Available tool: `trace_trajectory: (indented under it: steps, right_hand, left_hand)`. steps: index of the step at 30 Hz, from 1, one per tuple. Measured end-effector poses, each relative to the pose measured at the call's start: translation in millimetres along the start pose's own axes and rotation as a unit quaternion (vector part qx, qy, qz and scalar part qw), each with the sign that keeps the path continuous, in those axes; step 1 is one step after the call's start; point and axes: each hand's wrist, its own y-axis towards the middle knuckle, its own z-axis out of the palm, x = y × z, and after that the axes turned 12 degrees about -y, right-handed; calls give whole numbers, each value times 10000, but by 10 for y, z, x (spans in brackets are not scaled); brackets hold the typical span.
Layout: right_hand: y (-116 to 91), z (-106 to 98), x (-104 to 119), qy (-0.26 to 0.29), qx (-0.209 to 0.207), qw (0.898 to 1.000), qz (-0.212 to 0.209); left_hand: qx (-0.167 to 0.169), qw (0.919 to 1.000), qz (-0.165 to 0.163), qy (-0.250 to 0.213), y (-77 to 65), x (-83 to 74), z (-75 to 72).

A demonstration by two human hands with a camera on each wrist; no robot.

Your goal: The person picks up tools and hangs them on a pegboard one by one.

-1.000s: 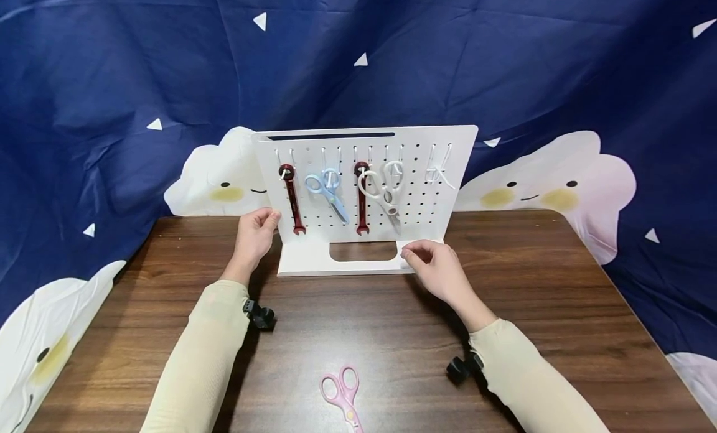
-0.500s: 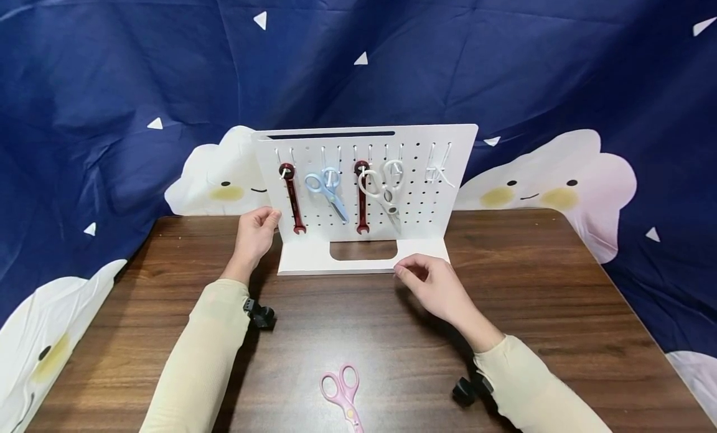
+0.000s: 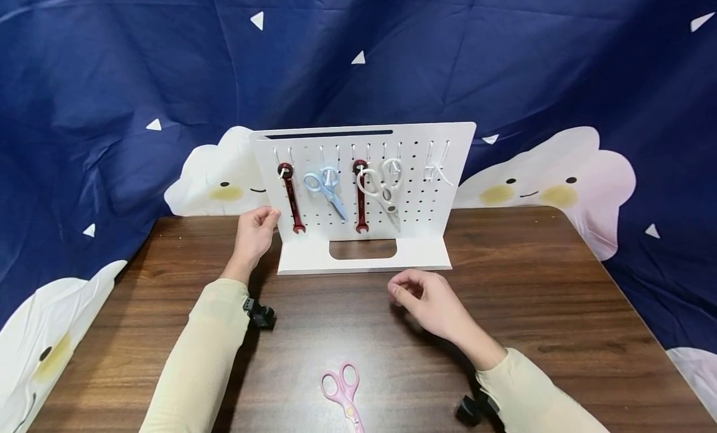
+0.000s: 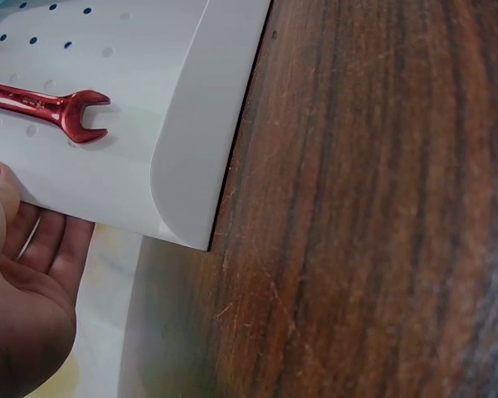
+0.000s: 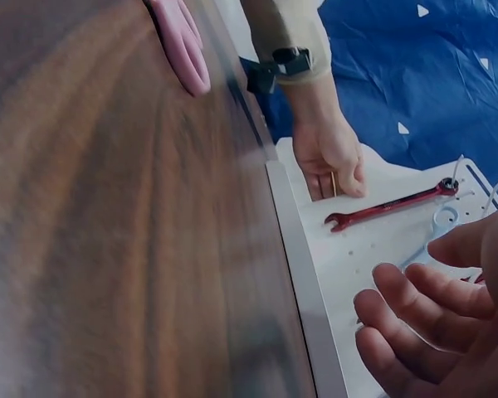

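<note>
A white pegboard point(image 3: 428, 203) on a flat base stands at the back of the table. My left hand point(image 3: 256, 237) pinches its left edge; in the left wrist view the thumb lies on the front and the fingers go behind. My right hand point(image 3: 428, 299) hovers over the table in front of the base, fingers loosely curled, holding nothing. On the board's hooks hang a red wrench point(image 3: 292, 200), light blue scissors point(image 3: 327, 190), a second red wrench point(image 3: 361, 200) and white scissors point(image 3: 385, 187), which partly overlap that wrench. Pink scissors point(image 3: 343, 392) lie on the table between my forearms.
The brown wooden table point(image 3: 560, 296) extends to both sides of the board. White hooks point(image 3: 437, 168) at the board's right bear no tool. Behind hangs a dark blue cloth point(image 3: 358, 97) with clouds and triangles.
My right hand has drawn back from the board's base toward the front of the table. My left hand keeps its grip on the board's edge, and the hanging tools stay put.
</note>
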Motion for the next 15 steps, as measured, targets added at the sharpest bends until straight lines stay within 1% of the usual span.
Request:
trace_trajectory:
  steps: [4,8,15]
  right_hand:
    - [-81,38,24,228,217,9995,-66]
    - [-174,122,48,343,478,9981,-176]
    - [-348,304,141,212,869,9953,-375]
  left_hand:
    - [5,10000,-2,-27,2,4,3]
    - [4,10000,19,-42,-1,1,1]
    - [25,9999,13,-114,1,0,1]
